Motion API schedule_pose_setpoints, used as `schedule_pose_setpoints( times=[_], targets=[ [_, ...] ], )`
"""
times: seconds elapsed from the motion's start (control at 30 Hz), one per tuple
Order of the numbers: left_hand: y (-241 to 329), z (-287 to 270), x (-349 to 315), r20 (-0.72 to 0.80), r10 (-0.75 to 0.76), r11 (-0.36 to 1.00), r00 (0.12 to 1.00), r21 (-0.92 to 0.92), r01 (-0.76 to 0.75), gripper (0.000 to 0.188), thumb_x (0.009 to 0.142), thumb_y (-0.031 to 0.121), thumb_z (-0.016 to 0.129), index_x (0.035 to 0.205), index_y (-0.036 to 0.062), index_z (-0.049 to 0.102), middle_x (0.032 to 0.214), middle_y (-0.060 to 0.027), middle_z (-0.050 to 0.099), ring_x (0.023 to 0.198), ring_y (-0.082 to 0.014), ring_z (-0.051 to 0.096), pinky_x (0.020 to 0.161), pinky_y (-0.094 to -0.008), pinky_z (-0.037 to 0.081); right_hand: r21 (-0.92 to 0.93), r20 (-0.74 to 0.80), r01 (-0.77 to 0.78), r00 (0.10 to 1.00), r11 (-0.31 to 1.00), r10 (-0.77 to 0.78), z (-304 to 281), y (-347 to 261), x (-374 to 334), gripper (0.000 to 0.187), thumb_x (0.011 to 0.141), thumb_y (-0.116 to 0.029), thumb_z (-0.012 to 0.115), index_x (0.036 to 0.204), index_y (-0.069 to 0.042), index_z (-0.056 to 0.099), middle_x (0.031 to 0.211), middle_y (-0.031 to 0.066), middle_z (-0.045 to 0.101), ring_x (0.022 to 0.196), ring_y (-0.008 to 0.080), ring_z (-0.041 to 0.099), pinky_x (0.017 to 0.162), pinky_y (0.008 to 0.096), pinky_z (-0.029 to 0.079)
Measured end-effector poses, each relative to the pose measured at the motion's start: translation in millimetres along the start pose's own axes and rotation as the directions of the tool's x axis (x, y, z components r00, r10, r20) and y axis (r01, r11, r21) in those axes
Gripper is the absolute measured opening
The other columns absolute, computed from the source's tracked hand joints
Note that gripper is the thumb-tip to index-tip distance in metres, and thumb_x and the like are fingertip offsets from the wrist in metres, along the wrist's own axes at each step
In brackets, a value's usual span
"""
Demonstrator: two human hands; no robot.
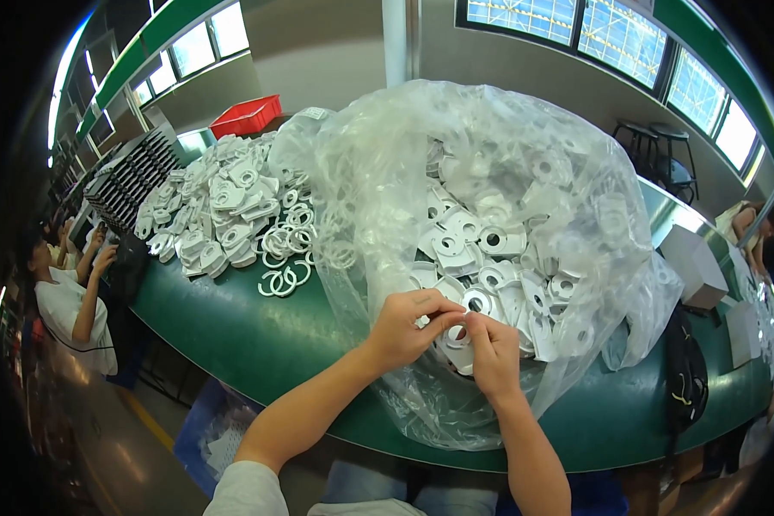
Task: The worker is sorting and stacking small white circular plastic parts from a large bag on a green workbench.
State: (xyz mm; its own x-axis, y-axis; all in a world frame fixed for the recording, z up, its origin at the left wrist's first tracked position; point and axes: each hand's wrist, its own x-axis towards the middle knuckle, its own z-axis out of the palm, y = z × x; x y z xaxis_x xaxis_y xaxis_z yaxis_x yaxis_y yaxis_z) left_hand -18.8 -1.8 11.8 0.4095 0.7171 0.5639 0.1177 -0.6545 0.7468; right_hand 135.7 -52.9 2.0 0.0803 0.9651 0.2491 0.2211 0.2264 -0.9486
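My left hand (411,328) and my right hand (495,354) meet over the front of a large open clear plastic bag (365,206). Thumbs and fingertips are pinched together, nearly touching, around something small and whitish that the fingers mostly hide. Under and behind them, the bag holds a heap of white plastic parts (493,241) with round holes. Left of the bag lies a pile of similar white plastic parts (228,199). Between that pile and the bag are several loose white rings (289,279), some of them with a gap.
The green table (232,322) curves across the view. A red bin (246,116) and stacked dark trays (133,176) stand far left, near a seated person (73,301). At right are white boxes (695,267) and a black bag-like item (686,370). A blue crate (199,434) sits below the table.
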Motion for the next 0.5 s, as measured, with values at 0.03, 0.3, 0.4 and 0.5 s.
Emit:
schedule_pose_setpoints(
  times=[0.03, 0.3, 0.4, 0.5],
  targets=[
    [1.3, 1.7, 0.2, 0.005, -0.003, 1.0, 1.0, 0.0, 0.003, 0.01, 0.078, 0.002, 0.068, 0.087, -0.0011, 0.067, 0.074, -0.0087, 0.065, 0.064, -0.0145, 0.061, 0.059, -0.0246, 0.047, -0.031, -0.008, 0.009, 1.0, 0.999, -0.009, -1.3, -1.0, -0.5, 0.034, 0.094, -0.02, 0.047, 0.073, 0.003, 0.059, 0.061, -0.0002, 0.051, 0.057, 0.005, 0.042, 0.05, 0.0234, 0.032],
    [-1.1, -0.8, 4.2, 0.066, -0.135, 0.988, 0.989, -0.07, 0.139, 0.009, 0.082, 0.002, 0.063, 0.089, -0.002, 0.067, 0.076, -0.0084, 0.065, 0.068, -0.0131, 0.061, 0.062, -0.0236, 0.046, 0.027, -0.002, 0.075, 0.997, 0.997, -0.075, -0.5, 0.4, 1.3, 0.028, 0.091, -0.016, 0.046, 0.074, 0.002, 0.059, 0.056, -0.0007, 0.045, 0.055, 0.0051, 0.038, 0.05, 0.0247, 0.03],
    [-1.3, -2.6, 5.6, 0.134, -0.195, 0.967, 0.972, -0.141, 0.213, 0.009, 0.084, 0.003, 0.061, 0.088, -0.0025, 0.066, 0.075, -0.0073, 0.064, 0.07, -0.0114, 0.061, 0.062, -0.0231, 0.047, -0.011, 0.014, 0.046, 0.999, 0.999, -0.046, -1.5, -2.9, 0.6, 0.026, 0.09, -0.015, 0.046, 0.074, 0.002, 0.058, 0.058, -0.0002, 0.044, 0.056, 0.0051, 0.037, 0.05, 0.0246, 0.03],
    [-3.1, -3.7, 5.0, 0.153, -0.237, 0.962, 0.959, -0.101, 0.254, 0.01, 0.084, 0.004, 0.061, 0.088, -0.0032, 0.066, 0.077, -0.007, 0.063, 0.071, -0.01, 0.06, 0.063, -0.023, 0.047, -0.031, 0.029, 0.012, 1.0, 0.999, -0.011, -2.0, -1.8, -1.4, 0.026, 0.091, -0.015, 0.046, 0.074, 0.002, 0.056, 0.059, 0.0001, 0.044, 0.058, 0.0052, 0.037, 0.051, 0.0244, 0.03]
  ],
)
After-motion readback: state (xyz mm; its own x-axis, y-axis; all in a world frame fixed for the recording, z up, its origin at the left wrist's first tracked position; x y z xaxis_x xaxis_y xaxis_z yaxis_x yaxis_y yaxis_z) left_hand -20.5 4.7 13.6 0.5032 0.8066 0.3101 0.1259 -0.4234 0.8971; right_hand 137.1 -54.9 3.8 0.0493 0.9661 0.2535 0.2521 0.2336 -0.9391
